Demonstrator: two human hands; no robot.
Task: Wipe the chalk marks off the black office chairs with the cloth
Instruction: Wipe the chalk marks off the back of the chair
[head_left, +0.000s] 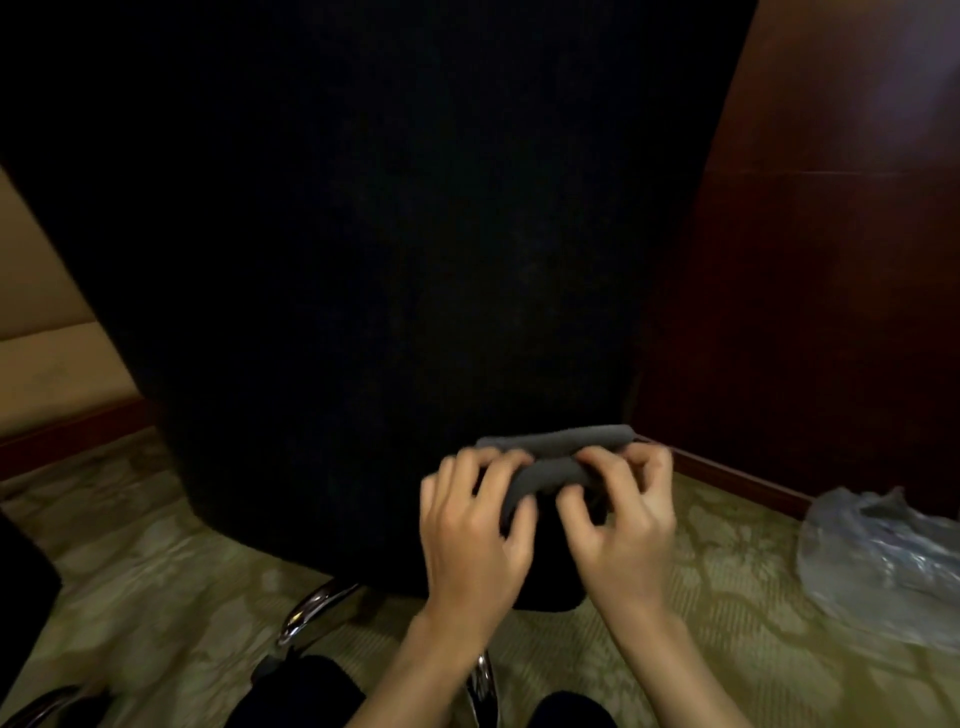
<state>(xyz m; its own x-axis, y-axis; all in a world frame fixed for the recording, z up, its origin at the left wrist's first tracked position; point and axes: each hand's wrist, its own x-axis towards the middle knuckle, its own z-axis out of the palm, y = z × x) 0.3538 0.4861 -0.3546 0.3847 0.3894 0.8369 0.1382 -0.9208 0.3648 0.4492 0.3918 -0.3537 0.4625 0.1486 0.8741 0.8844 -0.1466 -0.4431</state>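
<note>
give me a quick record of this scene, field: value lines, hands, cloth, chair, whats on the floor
left hand: left hand grips the cloth's left part
right hand: right hand pinches the cloth's right part
cloth: grey cloth, folded or rolled, held at the chair's lower back
chair: black chair seen from behind, fills most of the view; no chalk marks can be made out
chair base: chrome legs
floor: patterned carpet
other: clear plastic bag on the carpet at right

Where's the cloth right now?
In the head view, lower centre-right: the grey cloth is folded between the left hand and right hand, held against the bottom of the black chair back.
</note>
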